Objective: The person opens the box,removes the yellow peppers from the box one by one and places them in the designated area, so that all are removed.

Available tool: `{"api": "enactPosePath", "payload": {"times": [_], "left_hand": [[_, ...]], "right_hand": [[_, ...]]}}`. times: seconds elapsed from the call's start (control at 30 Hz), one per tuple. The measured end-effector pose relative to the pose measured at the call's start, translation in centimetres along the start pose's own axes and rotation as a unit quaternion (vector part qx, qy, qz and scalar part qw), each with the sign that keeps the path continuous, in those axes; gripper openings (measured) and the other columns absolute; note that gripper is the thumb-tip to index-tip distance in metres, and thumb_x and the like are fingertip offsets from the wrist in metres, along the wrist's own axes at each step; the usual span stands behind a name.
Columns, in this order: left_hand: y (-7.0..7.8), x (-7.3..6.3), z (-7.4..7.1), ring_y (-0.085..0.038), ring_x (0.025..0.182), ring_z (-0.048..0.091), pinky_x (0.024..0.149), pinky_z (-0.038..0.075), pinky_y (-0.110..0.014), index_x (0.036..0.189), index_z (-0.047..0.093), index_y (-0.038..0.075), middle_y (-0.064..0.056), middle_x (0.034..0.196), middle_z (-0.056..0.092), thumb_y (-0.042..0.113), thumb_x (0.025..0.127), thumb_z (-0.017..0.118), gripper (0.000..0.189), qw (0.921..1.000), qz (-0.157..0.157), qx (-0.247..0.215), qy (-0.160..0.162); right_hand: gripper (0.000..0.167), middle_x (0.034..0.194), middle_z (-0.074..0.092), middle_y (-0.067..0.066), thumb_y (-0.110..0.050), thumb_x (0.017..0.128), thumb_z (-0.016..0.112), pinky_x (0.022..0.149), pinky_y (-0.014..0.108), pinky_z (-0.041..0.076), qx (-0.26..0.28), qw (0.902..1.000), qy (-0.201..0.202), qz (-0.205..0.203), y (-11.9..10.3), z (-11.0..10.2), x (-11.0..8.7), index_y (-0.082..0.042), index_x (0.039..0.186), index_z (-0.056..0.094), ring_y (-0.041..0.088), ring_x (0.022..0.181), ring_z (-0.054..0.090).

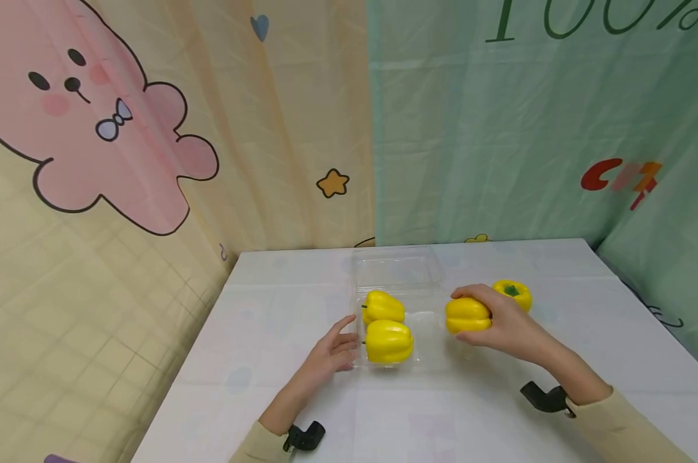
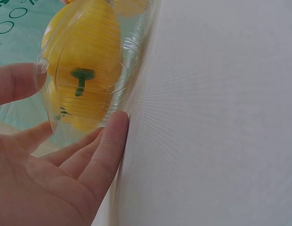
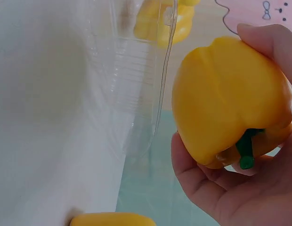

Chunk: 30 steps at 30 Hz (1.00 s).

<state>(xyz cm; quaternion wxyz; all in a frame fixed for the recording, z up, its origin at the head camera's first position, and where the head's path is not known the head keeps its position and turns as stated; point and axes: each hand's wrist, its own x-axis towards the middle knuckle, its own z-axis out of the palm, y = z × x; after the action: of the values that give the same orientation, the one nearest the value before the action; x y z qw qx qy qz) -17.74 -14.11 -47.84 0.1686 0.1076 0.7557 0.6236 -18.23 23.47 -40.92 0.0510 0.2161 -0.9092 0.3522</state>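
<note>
Two yellow bell peppers, one behind the other, lie in the left part of a clear plastic clamshell box [image 1: 432, 328], whose lid [image 1: 398, 267] is folded back. Nearer is the front pepper [image 1: 389, 342], and behind it the back pepper [image 1: 383, 307]. My left hand [image 1: 330, 350] rests against the box's left side, its fingertips [image 2: 117, 123] touching the clear wall and rim. Held above the box's right edge, a third yellow bell pepper [image 3: 226, 103] is gripped between the thumb and fingers of my right hand [image 1: 508, 325]. Its green stem [image 3: 246, 148] points toward the palm.
Another yellow bell pepper [image 1: 513, 294] sits on the white-covered table [image 1: 279, 308], beyond my right hand. Printed curtains [image 1: 291, 128] hang behind the table and along its sides.
</note>
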Motion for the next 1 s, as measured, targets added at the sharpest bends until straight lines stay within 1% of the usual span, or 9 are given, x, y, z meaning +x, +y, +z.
{"api": "enactPosePath", "payload": {"times": [0.2, 0.3, 0.4, 0.47, 0.6, 0.73, 0.9, 1.0], "left_hand": [[-0.1, 0.0, 0.0, -0.032, 0.132, 0.05, 0.092, 0.055, -0.041, 0.158, 0.032, 0.031, -0.015, 0.147, 0.049, 0.02, 0.099, 0.061, 0.066, 1.0, -0.003, -0.001, -0.001], [-0.1, 0.0, 0.1, -0.032, 0.132, 0.05, 0.092, 0.055, -0.041, 0.158, 0.032, 0.031, -0.015, 0.147, 0.049, 0.02, 0.1, 0.061, 0.066, 1.0, -0.003, -0.002, -0.001], [0.0, 0.0, 0.0, -0.032, 0.132, 0.05, 0.092, 0.055, -0.041, 0.158, 0.032, 0.031, -0.015, 0.147, 0.049, 0.021, 0.1, 0.061, 0.066, 1.0, -0.003, -0.003, -0.002], [0.0, 0.0, 0.0, -0.032, 0.132, 0.05, 0.092, 0.055, -0.041, 0.158, 0.032, 0.031, -0.015, 0.147, 0.049, 0.021, 0.1, 0.061, 0.066, 1.0, -0.005, -0.004, -0.001], [0.1, 0.0, -0.1, -0.032, 0.131, 0.051, 0.091, 0.055, -0.04, 0.158, 0.032, 0.03, -0.015, 0.146, 0.049, 0.021, 0.1, 0.061, 0.065, 1.0, -0.006, 0.001, 0.001], [0.1, 0.1, -0.1, -0.032, 0.13, 0.052, 0.091, 0.055, -0.04, 0.158, 0.032, 0.03, -0.015, 0.146, 0.049, 0.023, 0.1, 0.061, 0.064, 0.9999, -0.01, 0.004, 0.003], [0.2, 0.0, 0.0, -0.033, 0.132, 0.05, 0.091, 0.055, -0.041, 0.158, 0.031, 0.029, -0.017, 0.148, 0.048, 0.022, 0.1, 0.061, 0.066, 1.0, -0.007, -0.001, 0.0], [0.3, -0.1, -0.1, -0.033, 0.132, 0.05, 0.091, 0.055, -0.04, 0.158, 0.031, 0.028, -0.017, 0.148, 0.048, 0.021, 0.1, 0.061, 0.066, 1.0, -0.006, -0.001, -0.002]], "right_hand": [[0.06, 0.12, 0.059, -0.008, -0.036, 0.076, 0.089, 0.074, 0.032, 0.053, -0.007, 0.9998, 0.003, -0.018, 0.6, -0.4, -0.6, -0.024, 0.127, 0.058, 0.017, 0.092, 0.055], [0.06, 0.119, 0.059, -0.012, -0.037, 0.076, 0.089, 0.074, 0.031, 0.052, -0.016, 0.9996, 0.007, -0.021, 0.9, -0.7, -1.0, -0.027, 0.127, 0.059, 0.015, 0.091, 0.055], [0.061, 0.12, 0.059, -0.014, -0.041, 0.076, 0.089, 0.074, 0.032, 0.051, -0.03, 0.9993, 0.015, -0.015, 1.3, -0.8, -1.4, -0.03, 0.128, 0.059, 0.014, 0.091, 0.054], [0.062, 0.121, 0.058, -0.013, -0.043, 0.077, 0.087, 0.074, 0.032, 0.051, -0.033, 0.9992, 0.02, -0.009, 1.5, -0.9, -1.6, -0.03, 0.13, 0.058, 0.015, 0.091, 0.053], [0.062, 0.12, 0.057, -0.012, -0.045, 0.078, 0.086, 0.071, 0.032, 0.049, -0.024, 0.9993, 0.029, -0.005, 1.9, -1.1, -2.0, -0.03, 0.131, 0.057, 0.017, 0.089, 0.052], [0.063, 0.12, 0.056, -0.013, -0.044, 0.078, 0.086, 0.071, 0.031, 0.049, -0.019, 0.9994, 0.029, -0.005, 2.4, -1.3, -2.4, -0.03, 0.131, 0.056, 0.017, 0.09, 0.051], [0.068, 0.124, 0.057, -0.011, -0.037, 0.074, 0.091, 0.077, 0.034, 0.05, -0.011, 0.9998, 0.014, 0.007, 2.9, -1.4, -3.0, -0.028, 0.132, 0.056, 0.017, 0.096, 0.052], [0.073, 0.128, 0.056, -0.008, -0.027, 0.072, 0.093, 0.082, 0.039, 0.05, -0.012, 0.9999, 0.003, 0.011, 3.1, -1.4, -3.4, -0.027, 0.134, 0.055, 0.019, 0.101, 0.052]]}}
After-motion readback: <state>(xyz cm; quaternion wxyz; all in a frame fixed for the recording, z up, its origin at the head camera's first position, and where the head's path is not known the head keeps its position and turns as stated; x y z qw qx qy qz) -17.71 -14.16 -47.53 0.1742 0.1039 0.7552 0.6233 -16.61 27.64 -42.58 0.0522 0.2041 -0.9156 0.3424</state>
